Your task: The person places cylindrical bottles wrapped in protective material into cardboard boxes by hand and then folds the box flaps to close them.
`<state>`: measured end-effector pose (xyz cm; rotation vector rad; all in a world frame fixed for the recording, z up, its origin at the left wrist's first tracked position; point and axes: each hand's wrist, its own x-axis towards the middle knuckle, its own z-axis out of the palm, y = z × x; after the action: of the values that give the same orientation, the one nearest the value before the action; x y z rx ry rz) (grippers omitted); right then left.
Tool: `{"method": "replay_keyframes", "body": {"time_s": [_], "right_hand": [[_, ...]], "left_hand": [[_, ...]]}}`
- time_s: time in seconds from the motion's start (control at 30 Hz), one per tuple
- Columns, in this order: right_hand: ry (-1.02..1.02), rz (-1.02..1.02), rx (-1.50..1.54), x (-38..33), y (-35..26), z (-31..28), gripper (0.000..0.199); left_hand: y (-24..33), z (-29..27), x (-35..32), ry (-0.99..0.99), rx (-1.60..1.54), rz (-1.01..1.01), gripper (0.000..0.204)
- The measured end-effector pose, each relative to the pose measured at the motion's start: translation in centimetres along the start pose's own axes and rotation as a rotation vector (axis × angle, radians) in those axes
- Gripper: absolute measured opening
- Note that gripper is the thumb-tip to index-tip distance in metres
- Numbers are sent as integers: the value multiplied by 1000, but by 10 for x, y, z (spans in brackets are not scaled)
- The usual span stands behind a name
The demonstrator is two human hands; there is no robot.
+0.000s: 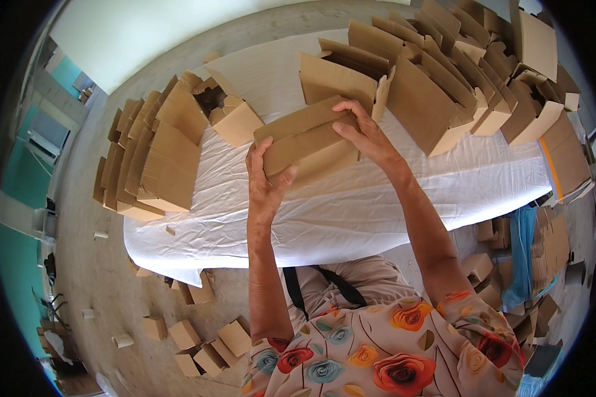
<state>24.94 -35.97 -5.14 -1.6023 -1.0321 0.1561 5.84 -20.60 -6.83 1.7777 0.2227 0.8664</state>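
A brown cardboard box [306, 147] is between my two hands above the middle of the table, its two top flaps meeting along a seam. My left hand [269, 188] grips its left end, fingers curled over the edge and thumb on the near side. At the far right corner, my right hand [367, 134] clasps the box with fingers on the flap and thumb near the seam. Just behind the right hand stands a box with raised flaps [344, 76]. Beyond the left hand sits a smaller box with a dark opening [235, 119].
A white cloth [225, 231] covers the table. Rows of open boxes stand left [169, 169] and right [424, 99]. Small boxes [208, 357] lie on the floor at the lower left. Beside the table's right end are stacked cardboard [549, 241] and blue plastic [520, 258].
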Motion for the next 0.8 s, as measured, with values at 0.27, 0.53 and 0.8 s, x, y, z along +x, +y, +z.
{"method": "replay_keyframes", "body": {"time_s": [0.27, 0.53, 0.8], "right_hand": [[-276, -45, -9, -40, -36, 0, 62], [36, -169, -162, -60, -38, 105, 68], [-127, -152, 78, -42, -51, 162, 75]], "left_hand": [[5, -24, -38, 94, 31, 30, 69], [10, -50, -44, 535, 716, -45, 67], [20, -46, -51, 504, 614, -14, 62]]}}
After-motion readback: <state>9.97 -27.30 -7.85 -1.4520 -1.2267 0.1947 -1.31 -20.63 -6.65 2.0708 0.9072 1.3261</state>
